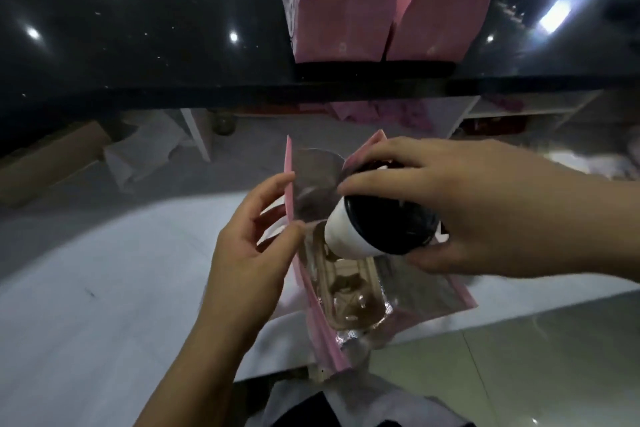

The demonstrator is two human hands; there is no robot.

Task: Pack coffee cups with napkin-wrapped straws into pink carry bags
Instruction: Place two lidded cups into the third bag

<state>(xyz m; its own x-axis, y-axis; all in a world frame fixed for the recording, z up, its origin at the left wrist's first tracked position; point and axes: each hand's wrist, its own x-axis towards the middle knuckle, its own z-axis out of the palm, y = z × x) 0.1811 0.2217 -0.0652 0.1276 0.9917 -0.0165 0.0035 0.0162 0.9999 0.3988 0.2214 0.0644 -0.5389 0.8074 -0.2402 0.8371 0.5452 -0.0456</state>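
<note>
pink carry bag (329,347) gapes open between our hands. our left hand (249,253) pinches its left edge with thumb and fingers, while our right hand (478,208) curls its fingers round the black-lidded white coffee cup (348,236), tilted base-first at the bag's mouth.

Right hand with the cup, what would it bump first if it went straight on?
Probably the silver inside wall of the pink bag, beside the left hand pinching that edge open. The right hand tips the cup bottom-first into the mouth; depth is unclear.
</note>
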